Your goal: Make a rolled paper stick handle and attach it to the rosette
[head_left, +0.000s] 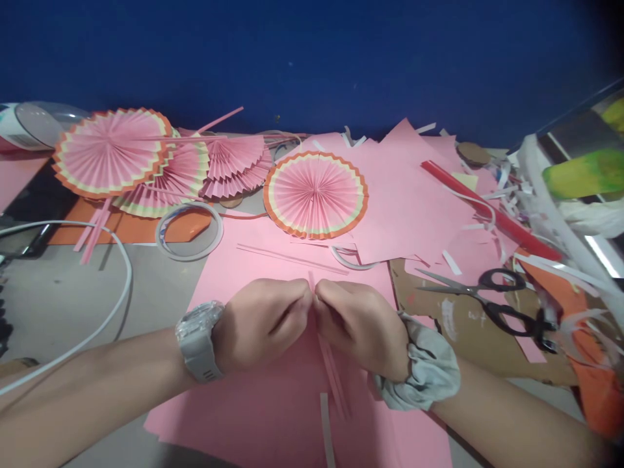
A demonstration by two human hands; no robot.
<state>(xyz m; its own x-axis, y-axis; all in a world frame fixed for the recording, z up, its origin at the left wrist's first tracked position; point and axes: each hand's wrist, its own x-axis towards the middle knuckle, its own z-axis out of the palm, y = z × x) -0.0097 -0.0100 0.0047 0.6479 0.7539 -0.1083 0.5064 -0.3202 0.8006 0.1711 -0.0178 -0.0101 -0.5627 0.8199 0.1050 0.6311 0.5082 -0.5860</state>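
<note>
My left hand [266, 312], with a watch [199, 338] at the wrist, and my right hand [365, 325], with a pale green scrunchie [422, 367] round the wrist, meet knuckle to knuckle. Both are closed, pinching a narrow folded pink paper strip [333, 374] between them. Its tip pokes up beyond the fingers and its long end slants down toward me; the pinched part is hidden. Beneath lie pink paper sheets [244, 409], with a white strip [325, 429] near the front. A loose pink strip [292, 259] lies just beyond the hands.
A pleated paper rosette [316, 195] lies ahead, with more paper fans [114, 153] at left. Tape rolls [190, 231] sit nearby. Open scissors [487, 296] rest on cardboard [439, 351] at right, near paper scraps. A white cable [129, 273] loops at left; a blue wall [312, 58] stands behind.
</note>
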